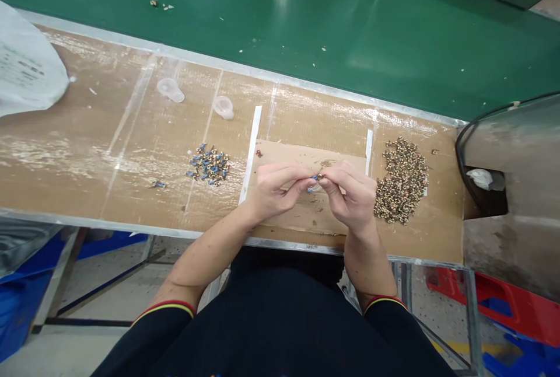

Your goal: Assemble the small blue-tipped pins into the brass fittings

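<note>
Left hand and right hand pinch a small blue-and-brass-coloured part between fingertips, above the brown cardboard mat. The white plastic bag at left carries print I can't read.

Bright, diffuse light glares off the green panel and taped cardboard, with wide-angle stretching toward the edges.

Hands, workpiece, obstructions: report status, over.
Left hand and right hand pinching close together. Small blue-and-brass-coloured piece between them. Brass-coloured pile beside right hand; nothing visibly blocking either hand.
</note>
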### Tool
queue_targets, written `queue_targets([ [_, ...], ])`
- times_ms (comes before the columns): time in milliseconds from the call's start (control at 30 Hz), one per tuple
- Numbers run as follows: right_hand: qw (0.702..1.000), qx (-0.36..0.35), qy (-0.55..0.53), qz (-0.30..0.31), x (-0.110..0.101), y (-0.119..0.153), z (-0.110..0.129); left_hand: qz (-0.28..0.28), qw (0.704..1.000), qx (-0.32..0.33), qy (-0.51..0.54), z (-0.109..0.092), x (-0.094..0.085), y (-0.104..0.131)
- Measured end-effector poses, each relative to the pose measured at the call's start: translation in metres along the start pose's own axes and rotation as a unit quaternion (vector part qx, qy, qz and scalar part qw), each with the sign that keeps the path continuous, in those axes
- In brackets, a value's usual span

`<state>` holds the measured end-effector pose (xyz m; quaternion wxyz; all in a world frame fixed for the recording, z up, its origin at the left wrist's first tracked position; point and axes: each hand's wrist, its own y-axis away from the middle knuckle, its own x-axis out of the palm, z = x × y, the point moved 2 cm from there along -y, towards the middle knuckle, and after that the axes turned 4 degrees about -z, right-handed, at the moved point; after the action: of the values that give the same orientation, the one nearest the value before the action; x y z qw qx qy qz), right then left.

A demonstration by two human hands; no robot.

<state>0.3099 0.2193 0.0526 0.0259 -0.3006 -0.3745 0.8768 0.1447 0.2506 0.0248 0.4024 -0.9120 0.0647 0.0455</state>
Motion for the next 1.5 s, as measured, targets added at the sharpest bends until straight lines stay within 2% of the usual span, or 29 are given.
queue_targets([
  [267,0.999,0.019,-0.019,-0.018,-0.0015,-0.0027,0.001,-0.015,0.999,-0.013,0.026,0.0013,0.0002,-0.0005],
  [600,1.0,0.01,-0.015,-0.021,-0.001,0.0001,0.0011,-0.014,0.997,-0.034,0.065,-0.0001,-0.0005,-0.0016],
  [867,0.998,-0.012,-0.027,-0.052,-0.001,0.0018,0.0019,-0.01,0.995,-0.047,0.091,-0.0001,-0.0004,-0.0024],
  [1267,0.996,-0.05,0.006,-0.07,-0.0029,0.0038,-0.0004,-0.027,0.995,-0.032,0.094,-0.0006,-0.0011,-0.0009],
  [1500,0.996,-0.048,0.016,-0.076,-0.003,0.0052,-0.0012,-0.031,0.994,-0.03,0.097,-0.0019,-0.0011,-0.0016],
])
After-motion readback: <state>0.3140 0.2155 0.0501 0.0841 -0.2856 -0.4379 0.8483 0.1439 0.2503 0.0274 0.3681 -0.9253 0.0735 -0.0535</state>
